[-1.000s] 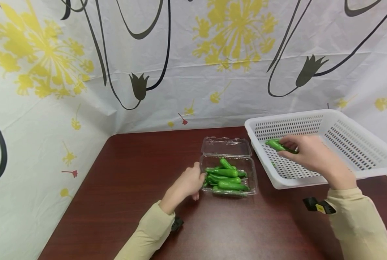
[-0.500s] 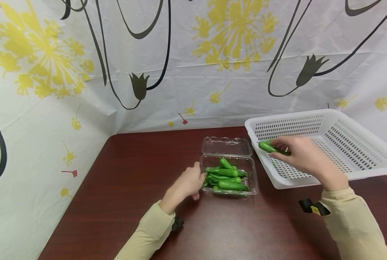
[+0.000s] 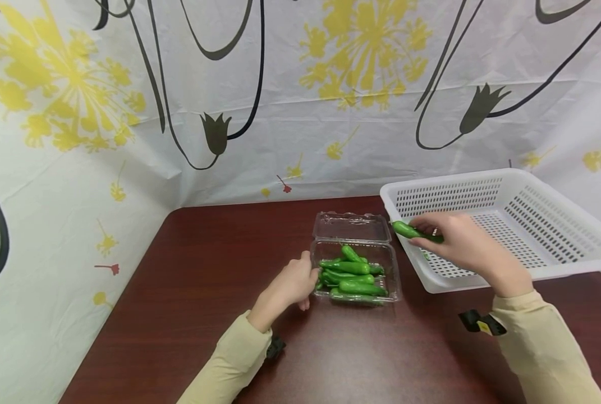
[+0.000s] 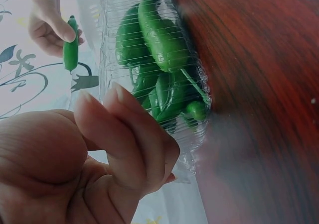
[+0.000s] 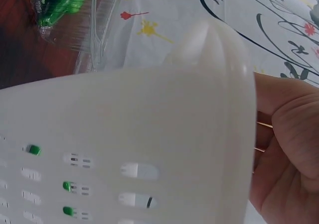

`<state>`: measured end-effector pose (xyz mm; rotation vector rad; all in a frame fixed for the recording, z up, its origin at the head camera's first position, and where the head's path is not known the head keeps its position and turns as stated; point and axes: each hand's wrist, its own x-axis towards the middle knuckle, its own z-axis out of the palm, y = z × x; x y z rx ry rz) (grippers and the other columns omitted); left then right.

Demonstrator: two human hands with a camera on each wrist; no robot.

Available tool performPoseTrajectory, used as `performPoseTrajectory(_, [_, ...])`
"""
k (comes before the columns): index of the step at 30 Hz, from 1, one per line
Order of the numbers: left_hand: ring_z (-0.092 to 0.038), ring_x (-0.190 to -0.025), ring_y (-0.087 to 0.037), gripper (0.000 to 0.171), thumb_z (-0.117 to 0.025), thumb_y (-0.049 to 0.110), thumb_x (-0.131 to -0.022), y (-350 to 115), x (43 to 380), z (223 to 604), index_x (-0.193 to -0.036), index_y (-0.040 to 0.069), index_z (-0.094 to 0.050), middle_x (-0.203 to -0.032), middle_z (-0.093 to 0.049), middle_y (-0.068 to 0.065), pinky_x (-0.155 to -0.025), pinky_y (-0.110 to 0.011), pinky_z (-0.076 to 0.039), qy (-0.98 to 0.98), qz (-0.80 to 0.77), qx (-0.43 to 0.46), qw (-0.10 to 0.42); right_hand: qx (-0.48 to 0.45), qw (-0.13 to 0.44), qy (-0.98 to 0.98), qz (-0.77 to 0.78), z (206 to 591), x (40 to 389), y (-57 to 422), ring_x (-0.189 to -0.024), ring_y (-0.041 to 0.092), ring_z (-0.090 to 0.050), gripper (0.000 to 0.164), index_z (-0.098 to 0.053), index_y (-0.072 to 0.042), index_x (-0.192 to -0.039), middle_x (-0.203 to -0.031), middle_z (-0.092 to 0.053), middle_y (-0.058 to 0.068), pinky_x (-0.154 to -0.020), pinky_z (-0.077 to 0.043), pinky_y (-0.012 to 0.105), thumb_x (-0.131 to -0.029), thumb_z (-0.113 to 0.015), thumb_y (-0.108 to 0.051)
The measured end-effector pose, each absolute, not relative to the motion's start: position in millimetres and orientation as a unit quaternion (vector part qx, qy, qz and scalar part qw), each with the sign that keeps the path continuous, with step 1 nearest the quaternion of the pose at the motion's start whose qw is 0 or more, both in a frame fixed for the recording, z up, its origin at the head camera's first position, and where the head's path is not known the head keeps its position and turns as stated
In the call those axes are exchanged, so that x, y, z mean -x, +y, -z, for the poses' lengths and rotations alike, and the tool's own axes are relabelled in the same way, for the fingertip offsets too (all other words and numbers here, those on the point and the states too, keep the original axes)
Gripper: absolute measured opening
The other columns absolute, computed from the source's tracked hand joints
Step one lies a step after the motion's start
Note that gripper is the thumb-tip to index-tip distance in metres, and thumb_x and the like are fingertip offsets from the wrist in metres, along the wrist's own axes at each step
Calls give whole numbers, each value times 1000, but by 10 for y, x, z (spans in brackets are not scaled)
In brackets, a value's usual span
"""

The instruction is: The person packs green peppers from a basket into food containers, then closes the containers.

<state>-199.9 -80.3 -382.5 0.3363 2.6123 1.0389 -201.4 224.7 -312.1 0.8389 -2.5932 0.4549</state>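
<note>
My right hand pinches a green chili pepper between thumb and fingers, over the left side of a white slotted basket. The left wrist view shows that pepper hanging lengthwise below the fingertips. My left hand holds the left side of a clear plastic clamshell container, its fingers curled against the wall. Several green peppers lie piled in the container, and its lid is folded back. In the right wrist view the basket wall hides most of the right hand's fingers.
A dark red wooden table carries the container and the basket. Small green bits show on the basket floor. A white patterned sheet hangs behind the table and along its left side. The basket's raised rim stands between right hand and container.
My right hand has moved left inside the basket with the pepper, which now overlaps the basket's left rim. The left hand and the container have stayed in place.
</note>
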Motion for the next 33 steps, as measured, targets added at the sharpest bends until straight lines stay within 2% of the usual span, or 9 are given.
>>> performPoseTrajectory(6, [-56,-34,-19,53,-43,17,-97,-806,2000,3823,-138,-7,-21,-59,-60,-16,-42,-35,-50,911,-363,-117,155,-316,195,-915,-159,3139,2023,2203,-66,3,-57,19,-67,-13,-91,-75,-63,-10,-57,-48,29,-74,-75,-15])
performPoseTrajectory(13, [-56,-34,-19,46,-43,16,-96,-806,2001,3822,-133,-7,-27,-61,-60,-17,-41,-35,-50,910,-368,-117,154,-348,202,-900,-167,3169,2030,2133,-64,1,-53,17,-67,-13,-91,-76,-61,-11,-54,-46,26,-76,-74,-12])
performPoseTrajectory(20, [-56,-34,-19,47,-43,17,-96,-808,2004,3829,-133,-6,-27,-61,-60,-17,-41,-35,-50,911,-365,-116,154,-336,201,-906,-161,3202,2020,2080,-69,4,-55,20,-68,-14,-97,-81,-62,-10,-59,-48,29,-77,-73,-17])
performPoseTrajectory(26, [-56,-34,-19,47,-43,17,-97,-811,2006,3831,-133,-6,-27,-61,-60,-17,-41,-35,-50,911,-365,-116,154,-350,197,-901,-168,3226,2020,2038,-71,5,-55,22,-68,-12,-98,-84,-63,-8,-62,-48,30,-77,-73,-14])
performPoseTrajectory(33, [-56,-35,-19,54,-42,18,-97,-806,2006,3822,-139,-6,-19,-60,-60,-16,-41,-33,-50,911,-363,-116,157,-350,180,-903,-172,3260,2008,1994,-74,6,-57,23,-68,-10,-100,-87,-64,-5,-64,-49,31,-79,-72,-16])
